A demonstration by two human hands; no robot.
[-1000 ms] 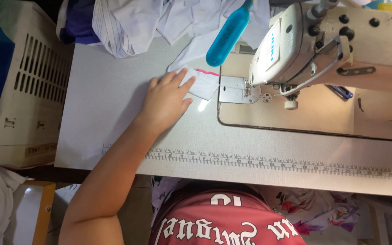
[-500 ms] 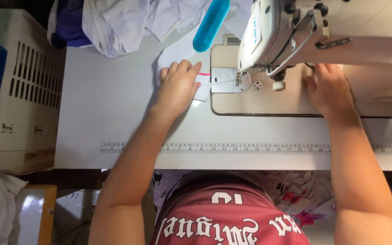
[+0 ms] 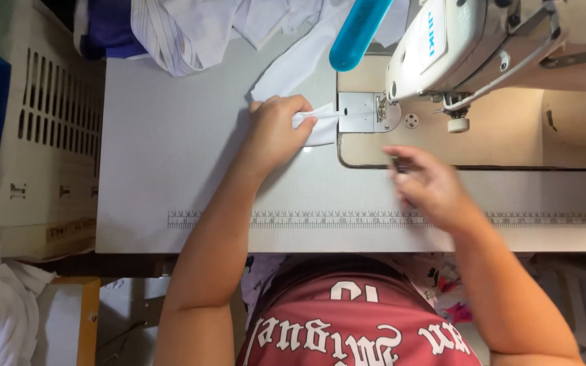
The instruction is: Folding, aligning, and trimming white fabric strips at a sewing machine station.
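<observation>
My left hand (image 3: 274,134) rests on the white table (image 3: 171,169) with its fingers pinched on a small white fabric piece (image 3: 321,126). The piece lies just left of the metal needle plate (image 3: 357,112) of the white sewing machine (image 3: 456,47). My right hand (image 3: 430,188) is blurred over the front edge of the machine bed (image 3: 510,146), right of my left hand. Something small and dark shows at its fingertips (image 3: 399,163); I cannot make out what it is or whether the hand grips it.
A heap of white and striped cloth (image 3: 198,27) lies at the table's back. A blue tube-shaped object (image 3: 358,30) sticks out beside the machine head. A ruler strip (image 3: 347,218) runs along the table's front. A cream slotted basket (image 3: 49,135) stands at the left.
My left hand went from lying flat on the fabric to pinching it. My right hand came into view at the machine bed, then swept left toward the needle area.
</observation>
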